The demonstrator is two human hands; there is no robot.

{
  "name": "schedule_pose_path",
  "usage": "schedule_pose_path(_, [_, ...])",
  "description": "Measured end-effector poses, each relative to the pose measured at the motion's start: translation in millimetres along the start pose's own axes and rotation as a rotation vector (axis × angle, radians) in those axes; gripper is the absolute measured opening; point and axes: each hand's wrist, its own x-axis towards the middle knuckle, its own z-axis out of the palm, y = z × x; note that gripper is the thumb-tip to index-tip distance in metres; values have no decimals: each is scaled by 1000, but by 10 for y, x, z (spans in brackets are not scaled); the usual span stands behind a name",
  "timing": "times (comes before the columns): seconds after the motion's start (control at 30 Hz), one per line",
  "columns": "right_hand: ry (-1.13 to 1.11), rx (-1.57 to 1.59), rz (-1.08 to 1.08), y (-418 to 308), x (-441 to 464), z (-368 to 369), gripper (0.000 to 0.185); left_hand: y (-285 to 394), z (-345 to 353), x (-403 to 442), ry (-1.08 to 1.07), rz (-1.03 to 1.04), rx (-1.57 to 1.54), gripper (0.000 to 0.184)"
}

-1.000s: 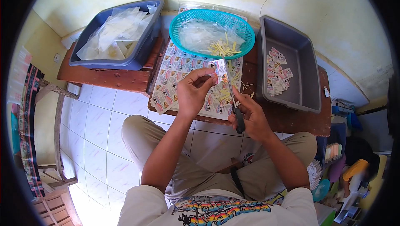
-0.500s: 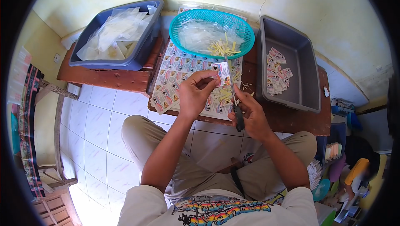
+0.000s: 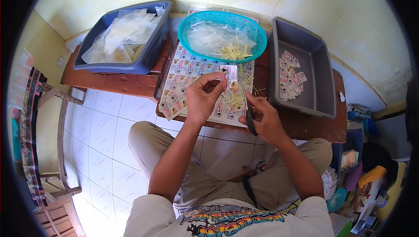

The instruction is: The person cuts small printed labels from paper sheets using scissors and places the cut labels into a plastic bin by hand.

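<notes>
Between thumb and fingers, my left hand (image 3: 206,95) pinches a small printed label (image 3: 229,74), held up over the bench. My right hand (image 3: 265,120) grips a pair of scissors (image 3: 249,117) by the dark handles, blades pointing away from me and lying just right of the label. Beneath both hands lie uncut sheets of printed labels (image 3: 178,79), with several loose cut labels (image 3: 173,105) on their left part. Thin yellowish paper offcuts (image 3: 235,101) are scattered under the scissors.
A turquoise basket (image 3: 188,48) holds clear plastic pieces and paper strips. The blue-grey tub (image 3: 144,67) at left holds plastic sheets; a grey tub (image 3: 314,62) at right holds cut labels (image 3: 291,77). Another person (image 3: 377,176) is at far right.
The scissors have turned slightly and moved a little right, away from the label. My left hand and the label shifted slightly left. At far right, the other person has moved.
</notes>
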Motion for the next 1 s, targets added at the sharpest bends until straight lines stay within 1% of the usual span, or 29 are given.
schedule_pose_path(0.03, [-3,-167,-8,36,7,-5,85,-3,-5,-1,3,3,28,26])
schedule_pose_path(0.07, [-2,-167,-7,52,-2,0,85,-24,-8,1,3,2,28,26])
schedule_pose_path(0.13, [39,-503,-105,64,-25,14,85,-62,-10,13,40,66,45,22])
schedule_pose_path(0.17, [40,-502,-104,85,-25,19,85,-65,-12,12,38,65,45,22])
schedule_pose_path(0.23, [-12,-542,2,160,-19,30,80,-65,-15,14,44,76,94,22])
schedule_pose_path(0.37, [14,-613,-34,310,9,60,76,-80,-10,31,31,99,82,23])
schedule_pose_path(0.43, [-4,-649,29,313,30,74,76,-49,-10,22,27,98,129,23])
schedule_pose_path(0.53, [10,-727,12,374,57,108,76,23,-25,2,-9,60,185,25])
schedule_pose_path(0.87, [-35,-792,66,237,127,170,72,43,-48,-20,-16,89,188,25])
schedule_pose_path(1.0, [-37,-875,61,165,135,200,71,50,-52,-30,-30,100,212,26])
